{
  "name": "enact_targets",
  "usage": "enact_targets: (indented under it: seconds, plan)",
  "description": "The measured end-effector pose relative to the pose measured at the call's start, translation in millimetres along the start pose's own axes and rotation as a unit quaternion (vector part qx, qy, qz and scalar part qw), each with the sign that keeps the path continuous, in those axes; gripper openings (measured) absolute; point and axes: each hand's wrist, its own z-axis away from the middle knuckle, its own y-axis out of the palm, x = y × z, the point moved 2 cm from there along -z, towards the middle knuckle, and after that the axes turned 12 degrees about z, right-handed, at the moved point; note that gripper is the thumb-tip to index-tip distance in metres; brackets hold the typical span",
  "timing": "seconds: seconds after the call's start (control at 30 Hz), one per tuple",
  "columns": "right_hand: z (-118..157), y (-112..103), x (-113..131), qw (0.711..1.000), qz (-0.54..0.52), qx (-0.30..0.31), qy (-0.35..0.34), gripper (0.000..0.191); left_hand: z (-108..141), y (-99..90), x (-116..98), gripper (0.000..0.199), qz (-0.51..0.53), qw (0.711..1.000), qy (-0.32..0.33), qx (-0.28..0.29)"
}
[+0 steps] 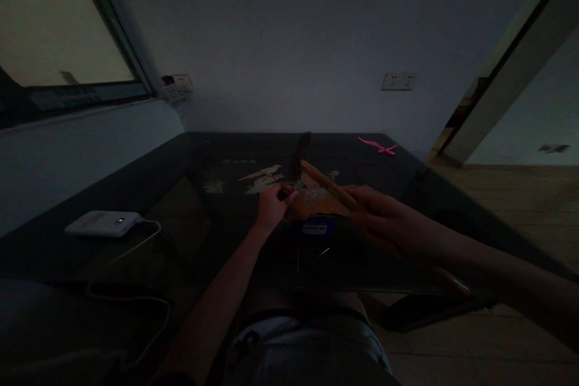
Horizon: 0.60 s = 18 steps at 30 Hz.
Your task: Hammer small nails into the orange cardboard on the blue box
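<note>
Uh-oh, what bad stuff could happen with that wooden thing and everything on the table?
The right hand grips the wooden tool, whose dark end is very near the left hand. A slip might bump its fingers.

The white cable loops close to the left arm, so a snag could tug the white box.

It's quite dark, so aiming may be tricky.

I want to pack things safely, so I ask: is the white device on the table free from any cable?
No, a white cable runs out from the right-hand end of the white device.
</note>
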Motion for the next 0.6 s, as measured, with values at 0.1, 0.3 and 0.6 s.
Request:
enact_targets:
  seconds: [0.1,0.3,0.6]
  plan:
    - [1.1,-0.6,1.6,1.000,-0.014,-0.011,-0.013,0.052,0.3,0.8,2.2,0.010,0.013,1.000,0.005,-0.007]
    - [1.0,4.5,-0.7,0.999,0.011,0.022,0.024,0.050,0.9,-0.5,-1.0,0.011,-0.038,0.999,0.006,0.017]
    - [3.3,-1.5,-1.6,0.999,0.030,-0.001,-0.014,0.052,2.0,-0.2,-1.2,0.010,-0.013,1.000,0.006,0.013]
